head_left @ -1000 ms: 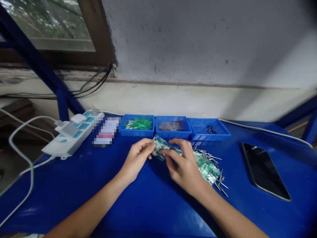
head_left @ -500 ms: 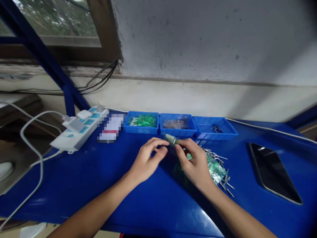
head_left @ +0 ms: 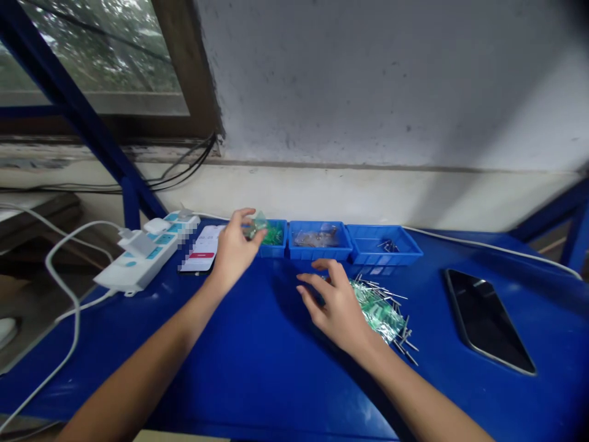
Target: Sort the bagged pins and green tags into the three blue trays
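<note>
My left hand [head_left: 234,247] is raised over the left blue bin [head_left: 272,239] and pinches a small green see-through part [head_left: 257,222] between thumb and fingers. That bin holds more green parts. My right hand [head_left: 335,304] rests low on the blue table [head_left: 257,368] with its fingers spread and nothing in them, beside a pile of green parts and metal pins [head_left: 381,307]. The middle bin [head_left: 319,240] holds brownish clear pieces. A few metal pins lie in the right bin [head_left: 384,245].
A white power strip [head_left: 146,252] with plugs and a white cable sits at the left, and a small phone with a lit screen [head_left: 203,248] lies next to it. A dark phone [head_left: 488,319] lies at the right. A wall runs behind the table.
My left hand has moved left and up to the left bin, carrying the green part. My right hand has let go and spread its fingers by the pile.
</note>
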### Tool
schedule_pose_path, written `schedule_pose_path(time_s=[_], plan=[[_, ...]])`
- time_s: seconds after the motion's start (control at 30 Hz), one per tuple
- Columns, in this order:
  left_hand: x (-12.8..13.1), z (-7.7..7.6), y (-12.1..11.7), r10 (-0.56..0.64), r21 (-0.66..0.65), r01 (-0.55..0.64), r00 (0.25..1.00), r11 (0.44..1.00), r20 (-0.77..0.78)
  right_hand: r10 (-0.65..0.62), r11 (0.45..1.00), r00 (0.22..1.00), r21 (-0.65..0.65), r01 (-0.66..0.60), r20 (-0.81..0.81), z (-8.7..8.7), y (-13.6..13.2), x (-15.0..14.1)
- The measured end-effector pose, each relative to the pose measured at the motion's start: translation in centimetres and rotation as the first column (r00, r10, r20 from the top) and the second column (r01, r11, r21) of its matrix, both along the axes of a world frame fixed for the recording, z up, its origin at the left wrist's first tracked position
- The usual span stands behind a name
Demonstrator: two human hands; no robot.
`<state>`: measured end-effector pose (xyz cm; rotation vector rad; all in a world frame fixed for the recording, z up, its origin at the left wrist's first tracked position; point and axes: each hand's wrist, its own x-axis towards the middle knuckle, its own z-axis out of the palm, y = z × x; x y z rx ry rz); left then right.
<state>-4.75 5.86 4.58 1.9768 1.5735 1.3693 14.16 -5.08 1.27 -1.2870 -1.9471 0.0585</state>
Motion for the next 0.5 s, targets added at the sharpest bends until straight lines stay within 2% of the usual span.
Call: schedule_pose_path(time_s=[0.07,0.2,0.33,0.5], plan=[[-0.2,0.7,2.6,0.025,-0.012,-0.027,0.991,1.000,-0.132,-0.002,1.000,1.000,-0.025,0.001,-0.020,0.2,-0.1,0.2],[0.4,1.4,6.0,-0.021,-0.196,-0.042,0.951,0.980,-0.309,-0.011,0.999,0.997,-0.032,0.008,-0.081,0.7,0.0,0.6],[1.4,1.7,7.6,-0.141,-0.291,0.015,0.898,0.957,-0.417,-0.085,0.996,0.988,-0.032,0.082,-0.130,0.8,0.9,1.7],[1.5,2.7,8.4,-0.258,-0.384,0.049,0.819,0.922,-0.513,-0.198,0.980,0.969,-0.023,0.197,-0.145,1.1,1.8,3.7]])
